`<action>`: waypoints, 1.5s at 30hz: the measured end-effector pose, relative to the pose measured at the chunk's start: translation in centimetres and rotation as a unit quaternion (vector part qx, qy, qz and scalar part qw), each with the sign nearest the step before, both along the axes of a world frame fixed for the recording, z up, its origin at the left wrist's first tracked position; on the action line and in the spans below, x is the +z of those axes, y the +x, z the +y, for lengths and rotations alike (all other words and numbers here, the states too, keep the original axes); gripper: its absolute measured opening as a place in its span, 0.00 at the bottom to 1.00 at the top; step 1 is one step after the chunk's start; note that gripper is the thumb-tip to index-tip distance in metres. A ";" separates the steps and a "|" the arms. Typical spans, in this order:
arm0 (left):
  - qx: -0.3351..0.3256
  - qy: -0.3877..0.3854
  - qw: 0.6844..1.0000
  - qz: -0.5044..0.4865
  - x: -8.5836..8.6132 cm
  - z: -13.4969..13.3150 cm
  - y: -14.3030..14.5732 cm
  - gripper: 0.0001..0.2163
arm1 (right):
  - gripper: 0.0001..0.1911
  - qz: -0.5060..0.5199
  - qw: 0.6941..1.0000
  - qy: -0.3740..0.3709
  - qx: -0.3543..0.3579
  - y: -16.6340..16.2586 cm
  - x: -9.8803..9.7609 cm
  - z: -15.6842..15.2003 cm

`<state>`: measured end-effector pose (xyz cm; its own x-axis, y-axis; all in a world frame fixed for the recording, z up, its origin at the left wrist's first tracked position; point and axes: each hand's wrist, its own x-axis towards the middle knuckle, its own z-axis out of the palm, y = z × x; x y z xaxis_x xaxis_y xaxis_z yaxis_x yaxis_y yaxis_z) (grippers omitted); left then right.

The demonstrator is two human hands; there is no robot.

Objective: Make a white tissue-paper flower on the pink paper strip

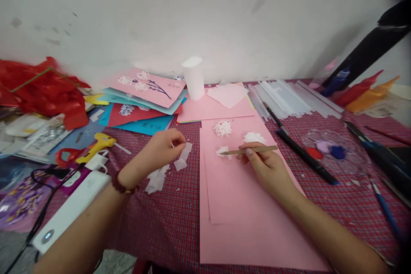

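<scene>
head view: left hand pinches tissue scrap; right hand holds stick

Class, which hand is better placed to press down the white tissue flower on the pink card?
Right hand: its thin wooden stick already points at that flower; the left hand pinches tissue scraps.

We are looking at a tabletop wearing a red checked cloth. A large pink sheet is lying on it in the middle. Left of that sheet, white paper scraps are sitting, and farther left a yellow glue gun. Right of it, a black marker is lying, then a clear paint dish. Behind it, a white cup is standing.
</scene>
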<state>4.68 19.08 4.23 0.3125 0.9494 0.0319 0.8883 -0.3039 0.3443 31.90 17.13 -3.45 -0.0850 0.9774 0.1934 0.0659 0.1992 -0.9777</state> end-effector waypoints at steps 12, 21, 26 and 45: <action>0.107 -0.059 0.991 0.059 -3.1 -1.4 0.2 0.10 | 0.10 0.076 0.996 -0.035 -0.008 0.2 0.6 0.2; 0.108 -0.115 0.984 -0.077 -4.6 0.1 -0.5 0.06 | 0.13 0.100 0.995 -0.027 -0.016 0.6 0.8 0.0; 0.103 -0.121 0.980 -0.123 -2.0 -0.9 0.5 0.08 | 0.13 0.125 0.992 -0.018 -0.004 0.9 1.3 -0.2; -0.025 -0.107 0.967 -0.230 -1.0 1.1 7.6 0.05 | 0.08 0.005 0.999 0.028 -0.019 1.5 1.6 -0.6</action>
